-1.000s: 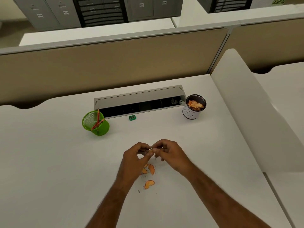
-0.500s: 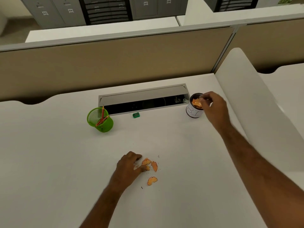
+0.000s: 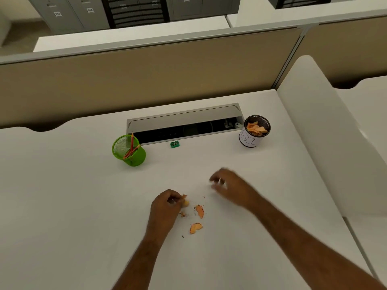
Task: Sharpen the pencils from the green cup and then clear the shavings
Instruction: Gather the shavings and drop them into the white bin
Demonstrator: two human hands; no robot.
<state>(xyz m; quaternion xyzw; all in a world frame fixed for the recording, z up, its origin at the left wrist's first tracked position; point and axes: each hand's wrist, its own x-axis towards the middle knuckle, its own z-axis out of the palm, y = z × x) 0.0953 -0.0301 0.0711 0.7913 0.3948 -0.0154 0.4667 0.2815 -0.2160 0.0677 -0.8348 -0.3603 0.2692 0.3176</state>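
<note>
A green mesh cup (image 3: 129,151) stands at the left of the white desk (image 3: 62,206), with several orange pencils (image 3: 131,147) in it. A small green sharpener (image 3: 174,144) lies beside the cable tray. Orange shavings (image 3: 199,211) are scattered near the desk's middle. My left hand (image 3: 165,208) pinches a shaving at its fingertips beside that pile. My right hand (image 3: 228,187) hovers blurred to the right of the pile, fingers apart and holding nothing. A black mesh cup with a white label (image 3: 254,131) holds more shavings at the back right.
An open grey cable tray (image 3: 184,120) runs along the back of the desk. A beige partition wall (image 3: 146,80) stands behind it. A white curved divider (image 3: 326,132) borders the desk on the right.
My right hand has come back from the black cup toward the shavings pile. My left hand stayed at the pile and has pinched up a shaving.
</note>
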